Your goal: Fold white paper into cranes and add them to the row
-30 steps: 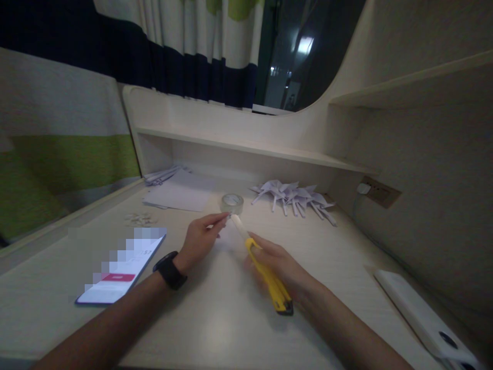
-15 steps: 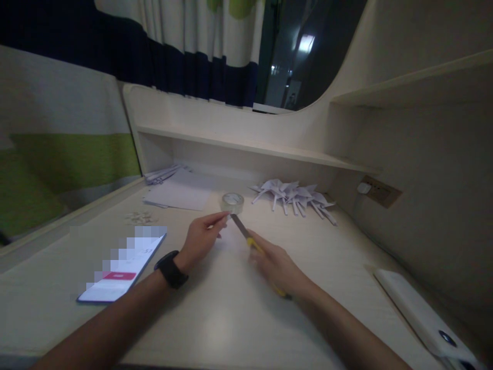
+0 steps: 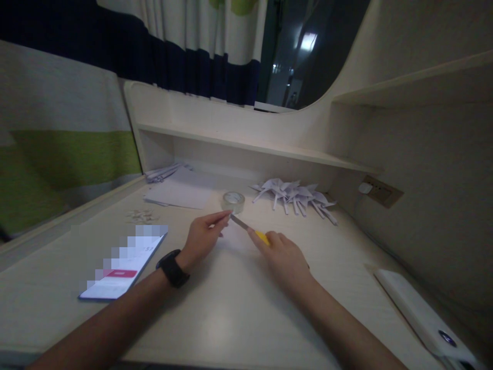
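Low over the middle of the pale bench (image 3: pixel 231 318), the right hand (image 3: pixel 285 259) closes its fingers round a utility knife (image 3: pixel 252 231), hiding most of the handle; only a short yellow stretch shows past the knuckles, with a thin grey blade pushed out beyond it. The knife's long axis runs from lower right to upper left, lying nearly flat just above the bench, and the blade tip points away from the person toward the left hand (image 3: pixel 202 239). That left hand, with a black watch (image 3: pixel 172 268) on its wrist, pinches thumb and forefinger together right at the blade tip; what they grip is too small to tell. Left of the forearm lies a lit phone (image 3: pixel 123 267). Just beyond the fingertips stands a roll of clear tape (image 3: pixel 233 201). Farther back lie a sheet of white paper (image 3: pixel 181 194) and a cluster of folded paper pieces (image 3: pixel 296 198).
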`<act>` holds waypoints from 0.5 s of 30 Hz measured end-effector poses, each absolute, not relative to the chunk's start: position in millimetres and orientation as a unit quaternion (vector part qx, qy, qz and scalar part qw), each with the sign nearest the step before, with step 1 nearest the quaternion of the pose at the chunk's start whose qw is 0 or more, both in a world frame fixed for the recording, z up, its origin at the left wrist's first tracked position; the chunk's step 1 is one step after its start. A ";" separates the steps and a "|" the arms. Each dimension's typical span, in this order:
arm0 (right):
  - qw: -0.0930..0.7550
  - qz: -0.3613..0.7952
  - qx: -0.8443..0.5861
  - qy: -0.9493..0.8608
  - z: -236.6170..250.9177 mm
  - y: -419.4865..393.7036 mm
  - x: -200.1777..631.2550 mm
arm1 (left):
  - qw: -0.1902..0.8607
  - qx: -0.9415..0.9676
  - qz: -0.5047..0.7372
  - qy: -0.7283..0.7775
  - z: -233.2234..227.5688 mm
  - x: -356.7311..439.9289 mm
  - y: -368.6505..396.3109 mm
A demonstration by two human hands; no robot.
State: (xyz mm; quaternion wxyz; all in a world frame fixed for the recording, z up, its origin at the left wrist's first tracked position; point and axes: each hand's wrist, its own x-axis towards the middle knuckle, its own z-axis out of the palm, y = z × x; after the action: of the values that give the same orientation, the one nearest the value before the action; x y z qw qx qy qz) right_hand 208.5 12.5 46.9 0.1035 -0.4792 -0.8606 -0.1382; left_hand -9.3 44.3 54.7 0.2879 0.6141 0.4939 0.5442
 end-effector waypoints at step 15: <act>0.327 0.456 -0.393 -0.729 40.7 15.5 203.9 | 0.259 0.639 0.537 0.486 45.7 -13.5 49.6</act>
State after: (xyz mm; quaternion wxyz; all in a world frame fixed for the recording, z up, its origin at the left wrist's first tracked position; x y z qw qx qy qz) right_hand 203.9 15.5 40.7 0.3266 -0.3933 -0.7287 0.4556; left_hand -13.5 49.6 45.7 0.2592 0.6393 0.4859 0.5367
